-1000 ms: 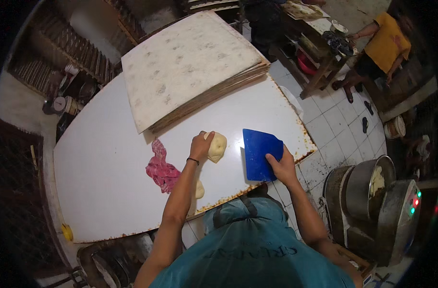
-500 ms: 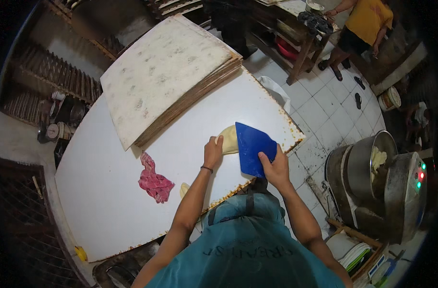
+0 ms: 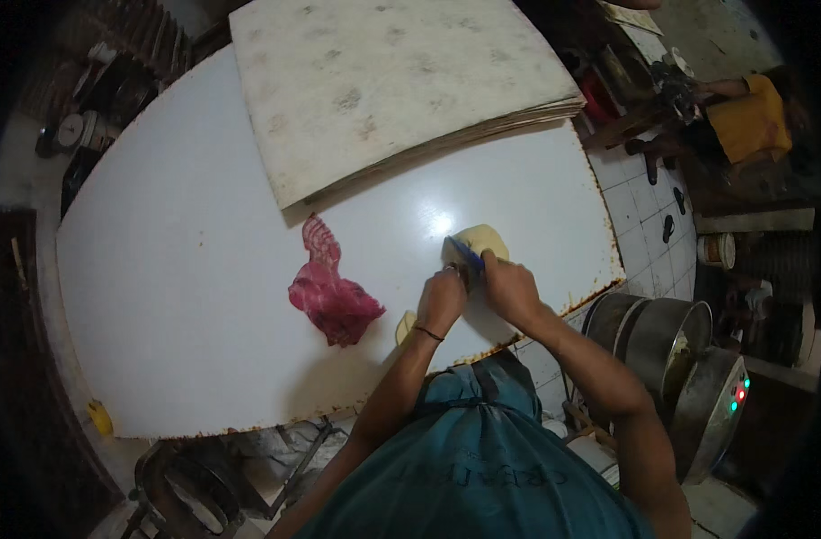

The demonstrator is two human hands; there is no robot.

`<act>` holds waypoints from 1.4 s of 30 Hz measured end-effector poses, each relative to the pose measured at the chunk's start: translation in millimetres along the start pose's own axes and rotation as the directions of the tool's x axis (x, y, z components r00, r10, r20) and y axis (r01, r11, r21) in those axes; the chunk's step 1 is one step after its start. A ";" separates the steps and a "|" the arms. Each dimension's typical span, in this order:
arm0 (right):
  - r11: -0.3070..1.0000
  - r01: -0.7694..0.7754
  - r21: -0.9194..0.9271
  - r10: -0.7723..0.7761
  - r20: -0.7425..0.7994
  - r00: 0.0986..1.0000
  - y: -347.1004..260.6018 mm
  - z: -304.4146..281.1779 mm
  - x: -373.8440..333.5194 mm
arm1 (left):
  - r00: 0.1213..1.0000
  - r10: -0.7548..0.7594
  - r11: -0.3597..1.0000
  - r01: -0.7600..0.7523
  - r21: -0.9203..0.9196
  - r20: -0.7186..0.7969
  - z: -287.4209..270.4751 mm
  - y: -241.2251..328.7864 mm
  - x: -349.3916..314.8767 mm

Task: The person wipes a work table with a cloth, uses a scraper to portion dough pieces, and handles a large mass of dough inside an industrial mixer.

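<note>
The pale dough (image 3: pixel 488 241) lies on the white table (image 3: pixel 204 296) just beyond both hands, ahead of the right hand (image 3: pixel 511 289) and ahead and to the right of the left hand (image 3: pixel 444 296). The right hand is nearer, its thumb side overlapping the dough's near edge in view. Its fingers are closed around the blue scraper (image 3: pixel 466 252), seen almost edge-on, its line slanting from far left to near right along the dough's near-left side; whether the blade has cut in cannot be told. The dough's visible part looks rounded, its long axis unclear. The left hand is bent close beside the scraper, fingertips hidden, so whether they pinch anything cannot be told. A small dough piece (image 3: pixel 405 329) sits beside the left wrist.
</note>
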State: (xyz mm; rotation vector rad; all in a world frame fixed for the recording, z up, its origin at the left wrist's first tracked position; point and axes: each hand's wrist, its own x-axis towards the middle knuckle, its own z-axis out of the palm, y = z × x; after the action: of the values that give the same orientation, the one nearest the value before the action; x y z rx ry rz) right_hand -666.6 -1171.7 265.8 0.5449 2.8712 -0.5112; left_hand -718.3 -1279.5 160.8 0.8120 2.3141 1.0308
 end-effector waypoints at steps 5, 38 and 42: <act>1.000 -0.013 -0.009 0.014 0.164 0.986 -24.8 -9.0 44.2 | 0.997 -0.082 0.995 0.081 0.062 0.011 -10.6 -8.3 -4.1; 0.077 0.254 0.964 0.855 -0.194 0.480 212.0 -75.3 -201.0 | 0.988 0.040 0.997 -0.048 -0.053 -0.146 27.7 80.3 65.7; 0.284 0.035 0.958 0.701 -0.232 0.675 164.5 -59.1 -164.1 | 0.983 -0.122 0.992 0.122 -0.006 -0.136 11.8 50.6 31.6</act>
State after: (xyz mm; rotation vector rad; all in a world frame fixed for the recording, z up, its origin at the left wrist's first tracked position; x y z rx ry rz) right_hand -459.3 -1059.4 309.3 1.8355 2.3806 -2.3092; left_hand -717.1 -1224.8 187.3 0.6084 2.4459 1.0594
